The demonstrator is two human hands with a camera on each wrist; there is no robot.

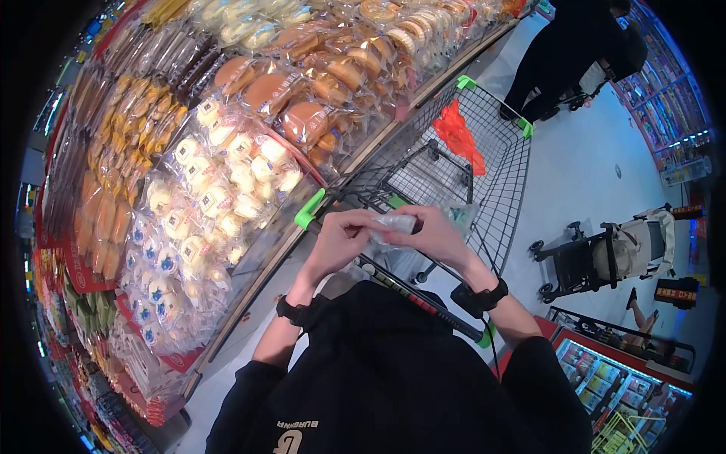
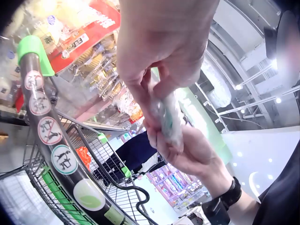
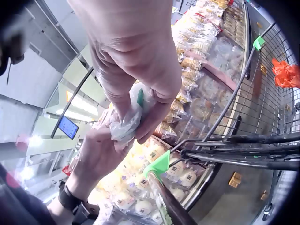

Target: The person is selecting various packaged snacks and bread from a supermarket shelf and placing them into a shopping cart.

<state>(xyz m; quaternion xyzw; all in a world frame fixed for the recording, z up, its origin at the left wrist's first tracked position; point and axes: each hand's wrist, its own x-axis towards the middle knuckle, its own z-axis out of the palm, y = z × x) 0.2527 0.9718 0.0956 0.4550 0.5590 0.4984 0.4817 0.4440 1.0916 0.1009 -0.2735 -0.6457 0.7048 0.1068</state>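
A thin, crumpled plastic bag, translucent with some green on it, is bunched up between both hands above the shopping cart's handle. My left hand pinches one side of it between thumb and fingers. From the other side my right hand grips it too, fingers curled over the film. In the right wrist view the bag shows as a whitish wad with a green patch under the right fingers. The left wrist view shows the bag stretched from one hand to the other. Fingers hide much of it.
A wire shopping cart with green corners stands ahead, a red plastic bag inside. Along the left runs a display of wrapped buns and pastries. A beige stroller is at right; a person in dark clothes stands farther up the aisle.
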